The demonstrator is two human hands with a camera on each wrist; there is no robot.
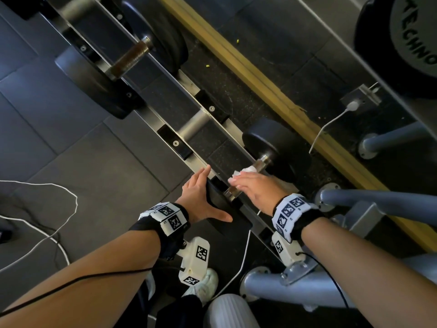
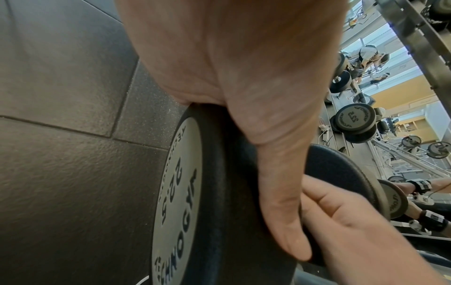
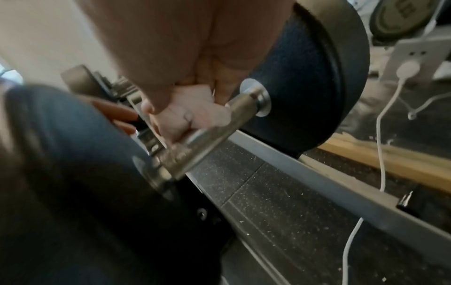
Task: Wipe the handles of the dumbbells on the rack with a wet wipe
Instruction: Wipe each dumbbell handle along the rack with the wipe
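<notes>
A black dumbbell lies across the steel rack (image 1: 165,114) at the near end. My left hand (image 1: 212,195) rests flat on its near head (image 2: 219,192), fingers straight and thumb spread along the rim. My right hand (image 1: 253,185) curls over the metal handle (image 3: 207,142) and holds a bunched white wet wipe (image 1: 246,170) against it. The wipe (image 3: 192,115) sits pressed between palm and bar. A short bare length of the handle (image 1: 261,162) shows just before the far head (image 1: 276,143). The middle of the handle is hidden under my hand.
A bigger dumbbell with a rusty handle (image 1: 131,56) sits further along the rack, past an empty cradle (image 1: 194,124). A yellow wooden strip (image 1: 260,74) and a white charger cable (image 1: 331,124) lie behind. A grey machine frame (image 1: 354,202) stands at right. A white cable (image 1: 71,192) loops on the floor.
</notes>
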